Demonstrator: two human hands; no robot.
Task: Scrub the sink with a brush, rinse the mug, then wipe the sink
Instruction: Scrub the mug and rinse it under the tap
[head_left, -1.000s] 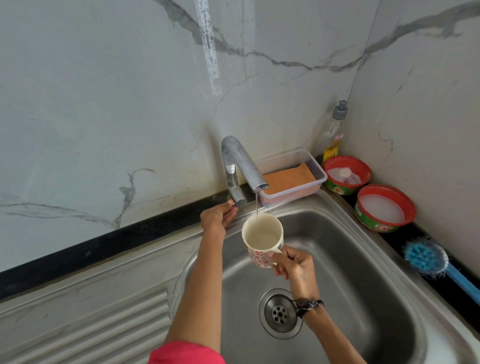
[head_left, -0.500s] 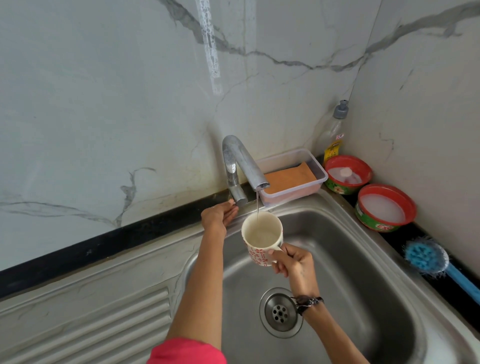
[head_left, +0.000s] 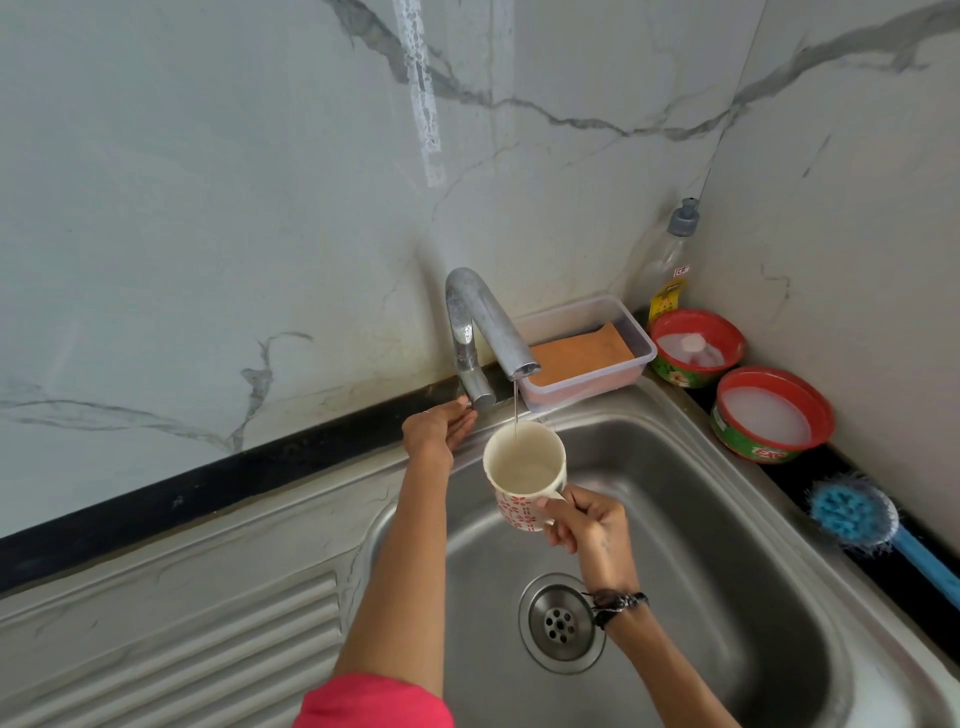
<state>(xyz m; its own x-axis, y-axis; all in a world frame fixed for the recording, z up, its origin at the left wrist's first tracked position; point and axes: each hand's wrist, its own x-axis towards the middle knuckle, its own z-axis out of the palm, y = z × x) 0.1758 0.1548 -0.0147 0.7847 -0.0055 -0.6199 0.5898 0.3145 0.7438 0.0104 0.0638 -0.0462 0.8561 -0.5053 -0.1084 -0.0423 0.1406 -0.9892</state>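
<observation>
The mug (head_left: 524, 470) handle sits hidden inside the right hand (head_left: 589, 522). The faucet (head_left: 485, 332) lever is mostly covered by the left hand (head_left: 436, 428). The blue brush (head_left: 857, 514) handle runs off the right edge. Labels on the soap bottle (head_left: 670, 265) and red tubs (head_left: 769, 415) are too small to read.

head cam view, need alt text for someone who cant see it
A right hand holds a red-patterned mug under a thin stream from the tap over a steel sink, while the left hand touches the tap's lever. A blue brush lies on the right.
</observation>
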